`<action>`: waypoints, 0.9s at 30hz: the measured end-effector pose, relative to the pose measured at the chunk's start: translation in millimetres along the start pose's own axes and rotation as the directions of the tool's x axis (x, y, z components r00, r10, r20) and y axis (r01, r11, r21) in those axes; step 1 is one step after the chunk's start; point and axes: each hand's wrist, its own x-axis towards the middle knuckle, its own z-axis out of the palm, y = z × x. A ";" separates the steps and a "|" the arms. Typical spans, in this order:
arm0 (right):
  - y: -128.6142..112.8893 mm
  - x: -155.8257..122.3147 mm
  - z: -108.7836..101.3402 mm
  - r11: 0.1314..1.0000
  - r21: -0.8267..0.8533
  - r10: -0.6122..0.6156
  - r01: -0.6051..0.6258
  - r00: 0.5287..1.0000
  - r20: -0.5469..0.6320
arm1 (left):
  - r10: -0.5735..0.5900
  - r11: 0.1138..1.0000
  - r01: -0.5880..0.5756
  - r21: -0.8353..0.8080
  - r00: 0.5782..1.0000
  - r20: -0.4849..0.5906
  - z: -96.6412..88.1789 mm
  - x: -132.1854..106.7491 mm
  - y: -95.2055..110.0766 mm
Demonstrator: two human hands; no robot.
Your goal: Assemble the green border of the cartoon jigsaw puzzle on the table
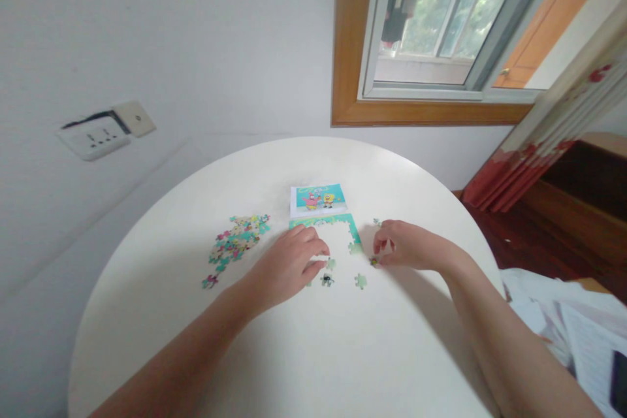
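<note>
A jigsaw puzzle (353, 230) lies on the round white table, its teal top and right border joined and its middle bare. My left hand (289, 264) covers the puzzle's left side, thumb and fingers curved but apart. Close to its fingertips lies a pale green puzzle piece (331, 264). My right hand (406, 245) is just right of the puzzle, with fingers curled and a small dark multicoloured puzzle piece (374, 262) at the tips of thumb and finger. Below are a black-marked piece (327, 280) and another pale green piece (360, 281).
Left of the puzzle is a loose heap of puzzle pieces (238, 241). Behind it lies a picture box or card (318, 199) with cartoon figures. One more piece (377, 222) is beyond my right hand. The table (313, 359) stands by a wall, a window and a curtain (519, 166).
</note>
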 end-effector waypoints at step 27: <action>-48.2 28.9 32.8 0.428 0.897 0.066 0.107 0.987 -0.149 | -0.031 0.986 0.001 -0.165 0.983 -0.182 -13.2 0.9 0.9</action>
